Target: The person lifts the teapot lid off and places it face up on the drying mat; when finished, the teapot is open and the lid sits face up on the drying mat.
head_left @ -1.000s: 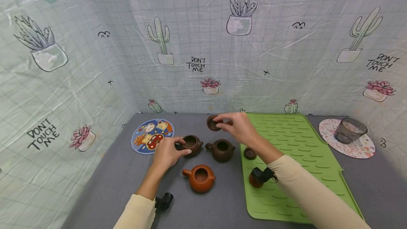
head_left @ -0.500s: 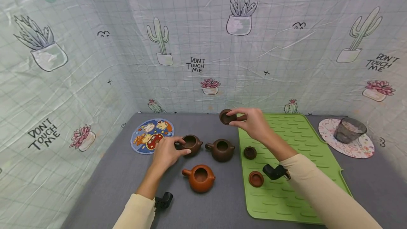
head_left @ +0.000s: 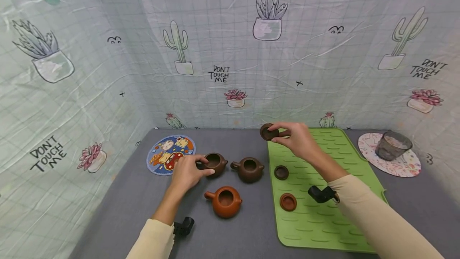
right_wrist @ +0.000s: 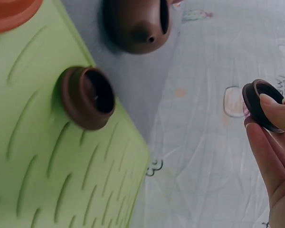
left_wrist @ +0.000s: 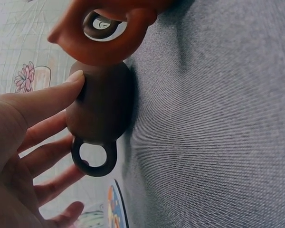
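My left hand (head_left: 186,174) pinches the body of a dark brown clay teapot (head_left: 216,169) that stands without a lid on the grey cloth. Seen from the left wrist, the thumb lies near its rim with fingers on the far side, above the ring handle (left_wrist: 94,171). Between thumb and fingers, my right hand (head_left: 300,140) holds a dark brown teapot lid (right_wrist: 251,102) raised over the far left corner of the green mat, its hollow side showing. A second dark brown teapot (head_left: 248,173) and an orange-red teapot (head_left: 228,207), both lidless, stand nearby.
The green mat (head_left: 323,227) carries a dark brown lid (head_left: 281,172) and a reddish lid (head_left: 288,202), both hollow side up. A blue cartoon coaster (head_left: 154,163) lies at the back left. At right, a grey translucent cup (head_left: 389,151) stands on a pink patterned coaster (head_left: 399,170).
My right hand has carried the lid rightward, from behind the teapots to the mat's far left corner. My left hand has stayed at the teapot.
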`<state>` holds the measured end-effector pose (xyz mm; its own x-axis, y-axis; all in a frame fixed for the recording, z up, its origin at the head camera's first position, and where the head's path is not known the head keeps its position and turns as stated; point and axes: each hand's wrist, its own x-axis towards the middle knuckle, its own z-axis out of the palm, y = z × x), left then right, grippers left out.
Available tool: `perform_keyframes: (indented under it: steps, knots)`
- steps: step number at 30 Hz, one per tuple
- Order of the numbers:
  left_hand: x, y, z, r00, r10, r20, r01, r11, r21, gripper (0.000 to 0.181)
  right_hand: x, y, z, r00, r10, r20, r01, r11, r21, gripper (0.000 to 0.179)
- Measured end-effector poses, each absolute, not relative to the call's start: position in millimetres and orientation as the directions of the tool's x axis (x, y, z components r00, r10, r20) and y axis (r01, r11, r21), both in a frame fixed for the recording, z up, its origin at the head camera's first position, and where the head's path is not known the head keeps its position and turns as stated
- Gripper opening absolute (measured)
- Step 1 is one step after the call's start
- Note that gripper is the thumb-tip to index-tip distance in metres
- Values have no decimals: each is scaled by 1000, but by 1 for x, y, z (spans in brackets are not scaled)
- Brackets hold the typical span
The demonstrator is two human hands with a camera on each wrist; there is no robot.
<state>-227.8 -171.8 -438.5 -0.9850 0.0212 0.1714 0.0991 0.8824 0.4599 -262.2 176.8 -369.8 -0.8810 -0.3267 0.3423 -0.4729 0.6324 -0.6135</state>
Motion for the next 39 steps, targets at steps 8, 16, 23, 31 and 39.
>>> perform_keyframes:
  steps: [8, 16, 23, 31, 39]
  knots:
    - [-229, -173, -439, -986, 24, 163, 97, 881, 463, 33, -264, 189, -381, -897, -322, 304, -443, 670, -596, 34]
    - [-229, -173, -440, -984, 32, 174, 111, 876, 469, 33, -265, 199, -391, -896, -317, 310, -443, 683, -581, 34]
    - [-229, -175, -440, -985, 23, 172, 103, 876, 471, 32, -268, 204, -400, -902, -306, 303, -430, 691, -581, 33]
    - [-230, -176, -439, -987, 20, 159, 96, 871, 482, 33, -271, 209, -410, -907, -319, 275, -421, 713, -561, 31]
    - [-231, -174, -439, -987, 20, 161, 96, 872, 479, 33, -274, 213, -423, -899, -343, 273, -438, 701, -563, 30]
